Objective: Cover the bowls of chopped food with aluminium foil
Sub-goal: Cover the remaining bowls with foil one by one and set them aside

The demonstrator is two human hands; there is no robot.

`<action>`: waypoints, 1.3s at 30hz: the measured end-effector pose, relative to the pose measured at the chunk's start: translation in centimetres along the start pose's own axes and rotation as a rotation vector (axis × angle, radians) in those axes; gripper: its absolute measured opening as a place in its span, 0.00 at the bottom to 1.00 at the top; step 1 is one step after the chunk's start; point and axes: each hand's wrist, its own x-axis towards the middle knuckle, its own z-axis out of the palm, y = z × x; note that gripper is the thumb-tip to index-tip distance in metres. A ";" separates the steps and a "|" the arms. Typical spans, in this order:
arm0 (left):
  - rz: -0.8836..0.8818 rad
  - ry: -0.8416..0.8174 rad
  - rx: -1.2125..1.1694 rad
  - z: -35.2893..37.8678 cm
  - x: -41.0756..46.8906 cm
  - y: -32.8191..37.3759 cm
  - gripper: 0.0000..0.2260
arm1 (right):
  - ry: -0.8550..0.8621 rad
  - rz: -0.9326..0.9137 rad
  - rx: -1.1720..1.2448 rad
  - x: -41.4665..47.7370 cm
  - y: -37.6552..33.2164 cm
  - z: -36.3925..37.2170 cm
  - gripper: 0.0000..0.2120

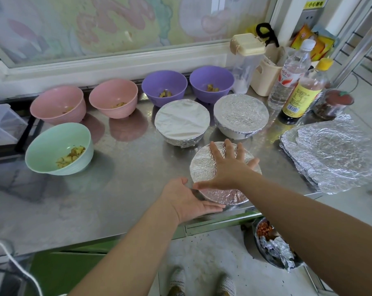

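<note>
Right hand (pixel 230 165) spread flat, palm down, on the foil top of the front bowl (pixel 203 168); left hand (pixel 189 199) open, fingers straight, laid against that bowl's near left side. Front bowl fully wrapped, at the near edge of the steel counter (pixel 127 189). Just behind it, side by side, the left covered bowl (pixel 181 122) and the right covered bowl (pixel 240 115). Farther back, by the window ledge, uncovered, with chopped food inside: right purple bowl (pixel 211 82), left purple bowl (pixel 164 84), right pink bowl (pixel 114 98), left pink bowl (pixel 58 104). Well left of the front bowl, an uncovered green bowl (pixel 59 148) with yellow pieces. To its right, a stack of foil sheets (pixel 334 152). Below, on the floor, a bin (pixel 255 231) holding crumpled foil.
</note>
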 end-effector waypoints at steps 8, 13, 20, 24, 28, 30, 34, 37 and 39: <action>0.585 0.243 0.408 2.0 -1.5 -0.1 0.18 | 0.089 -0.005 0.148 0.0 0.5 0.4 0.65; 1.306 0.331 1.247 1.1 3.3 -1.8 0.21 | 0.503 0.038 0.435 -0.5 3.7 2.0 0.44; 1.219 0.369 1.103 1.8 4.8 -2.0 0.19 | 0.562 0.229 1.373 -0.9 5.8 5.4 0.18; 1.094 0.349 0.913 1.8 5.1 -2.0 0.17 | 0.560 0.283 1.532 -0.6 5.9 5.4 0.15; 1.072 0.387 0.721 0.2 3.8 -2.6 0.15 | 0.441 0.212 1.569 -1.0 4.9 5.2 0.14; 1.064 0.423 0.570 -0.7 2.4 -2.6 0.12 | 0.354 0.148 1.581 -1.1 3.5 4.6 0.13; 1.128 0.562 0.373 -3.1 -0.1 -0.6 0.10 | 0.181 0.010 1.596 -0.1 -1.4 3.6 0.14; 1.151 0.657 0.276 -5.4 -1.7 1.7 0.12 | 0.089 -0.081 1.545 0.8 -5.8 3.2 0.13; 1.149 0.690 0.218 -6.9 -2.6 3.4 0.15 | 0.075 -0.121 1.512 1.5 -8.5 3.0 0.13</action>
